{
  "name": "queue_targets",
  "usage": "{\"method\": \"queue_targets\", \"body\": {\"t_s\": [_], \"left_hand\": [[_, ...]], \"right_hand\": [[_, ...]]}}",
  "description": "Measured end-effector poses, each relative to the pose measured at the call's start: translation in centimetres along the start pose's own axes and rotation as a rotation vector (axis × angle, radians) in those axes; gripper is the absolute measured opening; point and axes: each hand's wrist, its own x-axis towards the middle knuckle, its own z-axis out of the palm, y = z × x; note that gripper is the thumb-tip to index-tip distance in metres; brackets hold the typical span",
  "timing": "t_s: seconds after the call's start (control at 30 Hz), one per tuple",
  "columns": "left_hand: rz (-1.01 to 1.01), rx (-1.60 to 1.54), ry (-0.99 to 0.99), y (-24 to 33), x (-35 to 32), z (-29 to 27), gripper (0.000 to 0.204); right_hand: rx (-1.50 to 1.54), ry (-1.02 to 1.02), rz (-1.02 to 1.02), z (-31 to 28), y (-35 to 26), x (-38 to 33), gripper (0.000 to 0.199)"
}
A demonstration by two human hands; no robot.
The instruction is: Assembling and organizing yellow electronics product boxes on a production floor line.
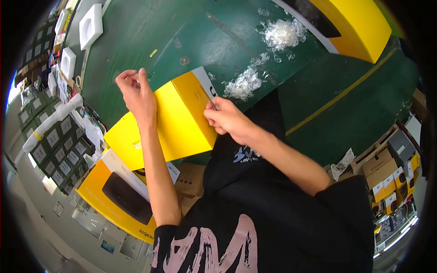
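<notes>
A yellow box [170,120] with a white-edged side lies at a slant on the green table. Against its left side is my left hand [139,98], thumb raised and fingers loosely bent, with nothing that I can see in them. My right hand [230,119] is closed at the box's right end panel. Between its thumb and fingers sits a thin, dark, narrow tool [210,100], pointing along that panel; its exact kind does not show, and the fingers cover most of it.
Crumpled clear plastic film [243,84] lies beyond the right hand, with another pile [283,35] farther off. A larger yellow box [359,27] stands at the far right. White foam blocks [91,26] line the left edge. Another yellow box [114,195] is below my left forearm.
</notes>
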Motion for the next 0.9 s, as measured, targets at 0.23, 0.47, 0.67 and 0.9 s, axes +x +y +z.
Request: {"method": "queue_targets", "body": {"t_s": [0.23,0.47,0.67,0.9], "left_hand": [[-0.029,0.101,-0.055,2.0,-0.3,0.3,0.022],[-0.056,0.071,-0.019,1.4,-0.3,0.3,0.023],[-0.12,0.089,-0.049,2.0,-0.4,0.6,0.025],[-0.122,0.161,-0.126,1.3,-0.2,0.2,0.037]], "right_hand": [[0.142,-0.112,-0.058,0.2,0.1,-0.7,0.017],[0.073,-0.133,-0.011,0.3,-0.9,-0.6,0.018],[-0.01,-0.087,0.081,0.2,-1.7,-0.4,0.016],[0.155,-0.165,0.112,-0.2,-1.8,-0.6,0.012]]}}
